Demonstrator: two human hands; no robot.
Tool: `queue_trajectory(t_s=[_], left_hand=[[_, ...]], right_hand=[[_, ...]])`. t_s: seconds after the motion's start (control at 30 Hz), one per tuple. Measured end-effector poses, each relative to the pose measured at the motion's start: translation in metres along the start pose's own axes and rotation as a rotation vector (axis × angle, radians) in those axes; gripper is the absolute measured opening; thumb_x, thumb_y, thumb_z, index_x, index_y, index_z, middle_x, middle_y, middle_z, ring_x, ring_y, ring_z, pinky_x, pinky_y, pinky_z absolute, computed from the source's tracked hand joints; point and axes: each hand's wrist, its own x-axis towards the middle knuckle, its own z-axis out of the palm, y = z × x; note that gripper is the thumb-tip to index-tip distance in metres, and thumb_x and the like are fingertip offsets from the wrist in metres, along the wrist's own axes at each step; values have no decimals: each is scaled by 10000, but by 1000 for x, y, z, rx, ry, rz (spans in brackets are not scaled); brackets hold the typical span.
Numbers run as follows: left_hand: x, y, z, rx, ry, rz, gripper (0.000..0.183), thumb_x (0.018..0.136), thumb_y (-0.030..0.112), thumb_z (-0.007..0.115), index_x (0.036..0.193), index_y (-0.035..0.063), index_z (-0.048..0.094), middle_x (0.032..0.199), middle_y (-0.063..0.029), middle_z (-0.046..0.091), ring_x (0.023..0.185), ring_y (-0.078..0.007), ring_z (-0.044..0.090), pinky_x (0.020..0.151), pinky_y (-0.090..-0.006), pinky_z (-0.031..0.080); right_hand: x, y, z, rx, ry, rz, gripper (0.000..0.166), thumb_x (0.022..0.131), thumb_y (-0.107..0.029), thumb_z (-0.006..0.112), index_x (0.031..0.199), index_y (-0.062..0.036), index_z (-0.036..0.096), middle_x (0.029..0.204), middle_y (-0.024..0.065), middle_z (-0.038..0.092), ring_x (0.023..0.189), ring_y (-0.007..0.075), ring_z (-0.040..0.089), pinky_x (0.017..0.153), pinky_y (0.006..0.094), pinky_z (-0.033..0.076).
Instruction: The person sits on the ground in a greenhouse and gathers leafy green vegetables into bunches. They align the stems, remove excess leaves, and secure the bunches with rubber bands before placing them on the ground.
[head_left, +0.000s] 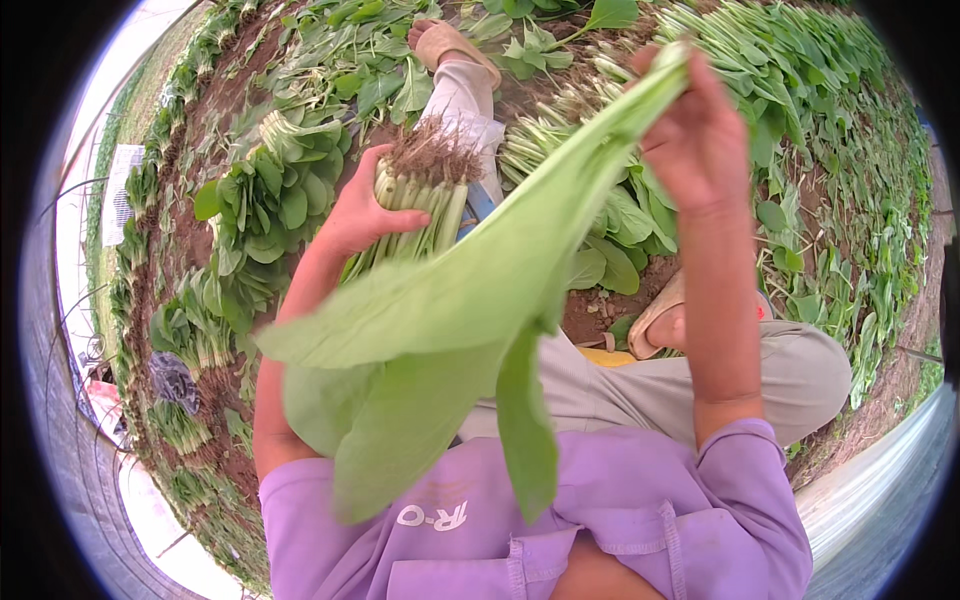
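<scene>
My left hand grips a bunch of leafy greens by the pale stems, with the brown roots pointing away from me. Raised at the upper right, my right hand holds one leafy plant by its stem end. Its broad green leaves hang down towards my chest, somewhat blurred, and hide part of the bunch and my lap. Under the bunch a bit of something blue shows; what it is I cannot tell.
Rooted greens lie piled on the soil ahead and at the upper right. Bundles of greens stand at the left, near a dark plastic bag. Loose leaves litter the soil around my sandalled feet. Plastic sheeting edges the lower right.
</scene>
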Motion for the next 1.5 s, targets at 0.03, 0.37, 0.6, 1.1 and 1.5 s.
queue_trajectory(t_s=[0.03,0.37,0.6,1.1,1.5], left_hand=[[4,3,1,74,-39,68,949,496,308,800,1242,27,285,1157,-161,468,1087,-233,429,946,-315,298],[2,-2,4,17,-65,104,934,528,268,804,1244,-1,268,1131,-147,466,1045,-205,445,924,-306,323],[-2,6,0,-117,-132,51,912,566,245,786,1260,4,246,1138,-134,458,1055,-194,438,922,-310,328],[1,10,1,-131,-109,5,888,590,214,770,1262,-20,240,1133,-141,466,1047,-201,450,916,-310,336],[-7,10,5,-109,-82,147,1110,457,296,839,1300,9,176,1199,-169,417,1122,-250,406,960,-340,307]], right_hand=[[-7,32,-2,60,66,105,179,821,-205,557,867,-32,552,865,134,597,740,181,595,524,214,508],[-44,166,20,-612,249,353,320,753,-196,672,890,44,510,664,42,537,459,62,454,364,195,370],[-35,167,21,-715,257,340,371,703,-194,717,762,52,446,568,79,538,419,107,528,336,236,424],[-37,168,16,-583,235,316,267,720,-89,677,766,64,464,609,104,569,438,145,570,366,249,460],[-38,171,13,-728,282,204,173,726,-46,654,655,18,510,509,52,549,362,76,483,316,227,343]])
